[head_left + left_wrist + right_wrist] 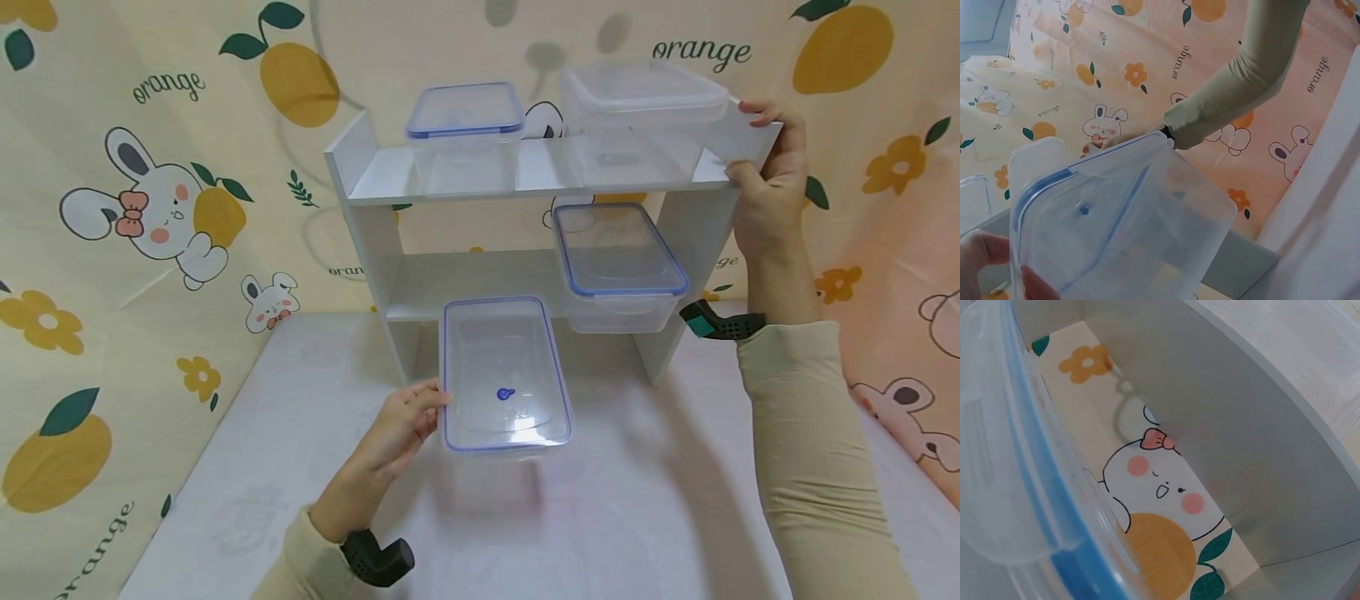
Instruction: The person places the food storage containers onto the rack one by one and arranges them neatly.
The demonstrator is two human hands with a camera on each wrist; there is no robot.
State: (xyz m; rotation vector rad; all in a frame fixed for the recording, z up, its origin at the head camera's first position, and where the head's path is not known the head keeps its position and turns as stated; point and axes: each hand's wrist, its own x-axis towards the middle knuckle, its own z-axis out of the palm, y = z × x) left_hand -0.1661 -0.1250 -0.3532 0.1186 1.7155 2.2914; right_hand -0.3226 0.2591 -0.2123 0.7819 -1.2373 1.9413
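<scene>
In the head view my left hand grips the left edge of a clear plastic food container with a blue-rimmed lid and a small blue valve. It is held up in front of the white shelf unit. Close up in the left wrist view, thumb and fingertips sit on either side of the container's edge. My right hand holds the top of the unit's right side panel, thumb in front and fingers behind. That hand is outside the right wrist view.
On the top shelf stand a blue-lidded container and a larger clear-lidded one. Another blue-rimmed container is at the right of the middle shelf, jutting forward. A white cloth covers the table; a printed orange-and-rabbit backdrop hangs behind.
</scene>
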